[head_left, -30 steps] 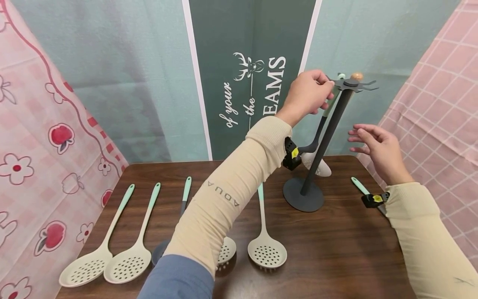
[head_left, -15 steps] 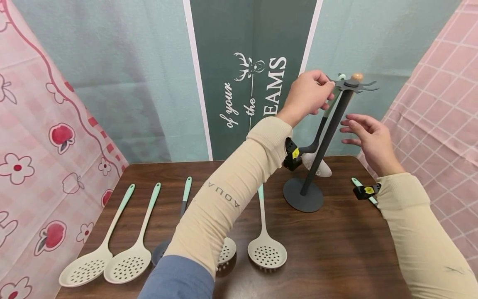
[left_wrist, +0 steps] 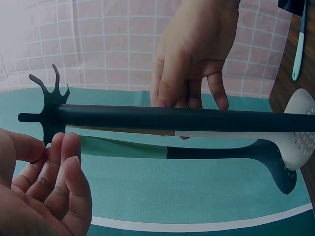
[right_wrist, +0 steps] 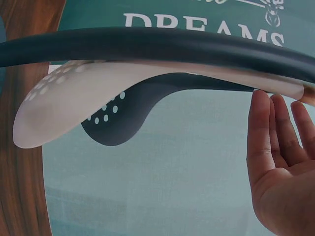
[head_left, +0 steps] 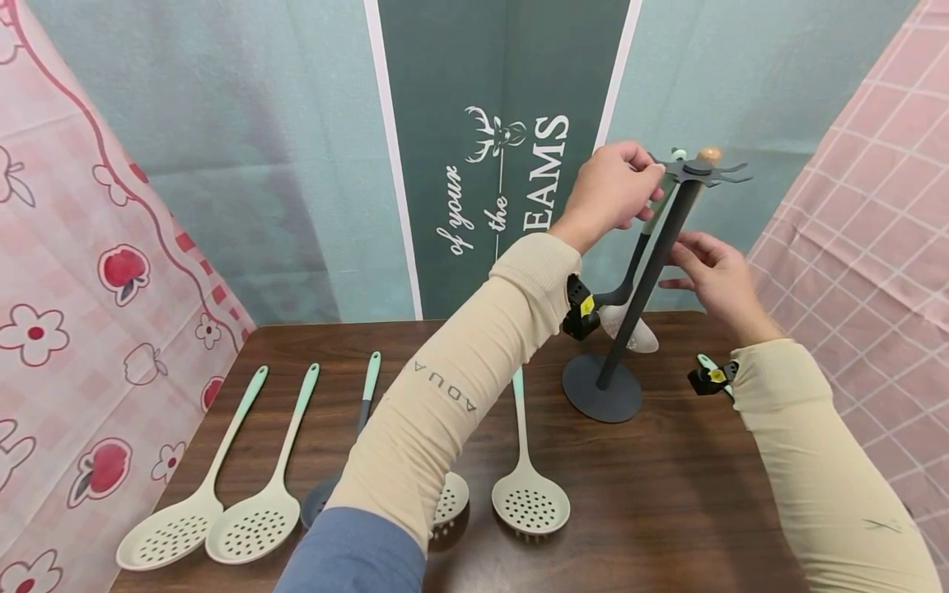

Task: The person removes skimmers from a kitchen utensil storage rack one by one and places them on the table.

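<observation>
A dark utensil stand (head_left: 652, 284) with a round base and hooked top stands at the table's back right. My left hand (head_left: 615, 185) pinches one of its top prongs between thumb and fingers. A dark slotted spoon with a green handle (left_wrist: 123, 147) hangs from the stand. Beside it hangs a white slotted spoon (right_wrist: 64, 108) with a wooden handle end, partly hidden by the pole. My right hand (head_left: 715, 276) is behind the pole, fingers extended, its fingertips right at the white spoon's handle in the right wrist view.
White skimmers with green handles lie at the left (head_left: 172, 531) and middle (head_left: 530, 498) of the wooden table (head_left: 652, 511). A dark utensil (head_left: 315, 498) is partly under my left sleeve. Another green handle (head_left: 707, 361) lies by my right wrist. Curtains hang behind and beside.
My right hand has moved left, closer to the pole, its fingertips now behind it by the hanging spoons. The left hand stays on the stand's top.
</observation>
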### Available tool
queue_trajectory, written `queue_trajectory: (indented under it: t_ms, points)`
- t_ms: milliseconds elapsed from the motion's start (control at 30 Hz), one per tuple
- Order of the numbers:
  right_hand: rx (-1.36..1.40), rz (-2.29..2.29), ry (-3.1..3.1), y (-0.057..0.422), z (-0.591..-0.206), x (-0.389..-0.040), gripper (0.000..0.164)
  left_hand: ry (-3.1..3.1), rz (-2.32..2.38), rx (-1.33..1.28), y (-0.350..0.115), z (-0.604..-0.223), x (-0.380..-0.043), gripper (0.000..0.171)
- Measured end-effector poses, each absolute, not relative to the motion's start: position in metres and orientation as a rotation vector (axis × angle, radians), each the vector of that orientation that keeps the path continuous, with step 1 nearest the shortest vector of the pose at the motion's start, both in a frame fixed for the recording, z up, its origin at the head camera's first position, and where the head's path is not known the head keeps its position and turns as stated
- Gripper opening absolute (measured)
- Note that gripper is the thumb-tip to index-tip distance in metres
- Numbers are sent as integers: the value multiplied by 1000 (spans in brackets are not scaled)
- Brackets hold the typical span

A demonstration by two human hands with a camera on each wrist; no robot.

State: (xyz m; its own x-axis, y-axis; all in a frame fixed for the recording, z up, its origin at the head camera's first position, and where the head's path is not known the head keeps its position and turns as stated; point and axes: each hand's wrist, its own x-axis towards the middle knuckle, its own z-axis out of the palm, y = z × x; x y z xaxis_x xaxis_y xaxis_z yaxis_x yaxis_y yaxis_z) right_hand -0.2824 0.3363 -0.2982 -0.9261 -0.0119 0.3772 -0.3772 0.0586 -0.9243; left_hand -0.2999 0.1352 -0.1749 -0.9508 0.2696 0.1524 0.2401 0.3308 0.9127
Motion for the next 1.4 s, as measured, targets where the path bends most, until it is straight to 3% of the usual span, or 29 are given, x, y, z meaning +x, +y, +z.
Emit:
queue_trajectory:
  t_ms: [1400]
  points:
    - [443, 1864, -2098, 342, -311, -286, 13, 2531, 1754, 479, 136, -176, -301, 16]
